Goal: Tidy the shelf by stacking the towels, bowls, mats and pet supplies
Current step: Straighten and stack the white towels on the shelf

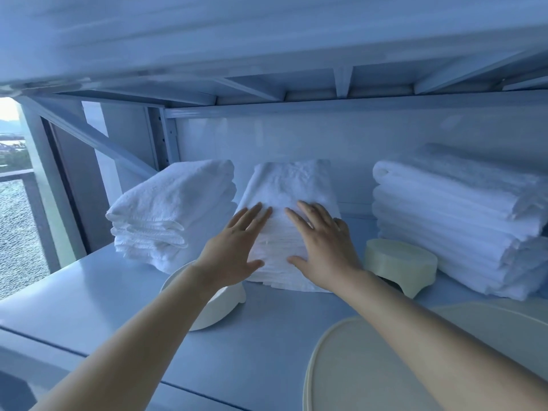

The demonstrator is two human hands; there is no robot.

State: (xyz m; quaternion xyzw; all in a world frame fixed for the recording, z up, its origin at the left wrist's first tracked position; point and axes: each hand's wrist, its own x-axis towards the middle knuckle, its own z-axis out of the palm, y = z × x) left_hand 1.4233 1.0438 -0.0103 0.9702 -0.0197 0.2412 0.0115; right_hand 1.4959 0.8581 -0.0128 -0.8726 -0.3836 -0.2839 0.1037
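A stack of folded white towels (289, 185) stands at the middle of the white shelf (89, 298). My left hand (234, 250) lies flat against the stack's front left, fingers straight. My right hand (323, 244) lies flat against its front right, fingers spread. A second towel stack (175, 209) sits to the left and a taller one (456, 221) to the right. A cream bowl (219, 304) lies tipped under my left wrist. Another cream bowl (400, 262) sits upside down right of my right hand.
Large cream oval mats or trays (355, 363) lie at the front right of the shelf, partly under my right forearm. The upper shelf's metal frame (296, 93) hangs low overhead. A window (17, 203) is at the left.
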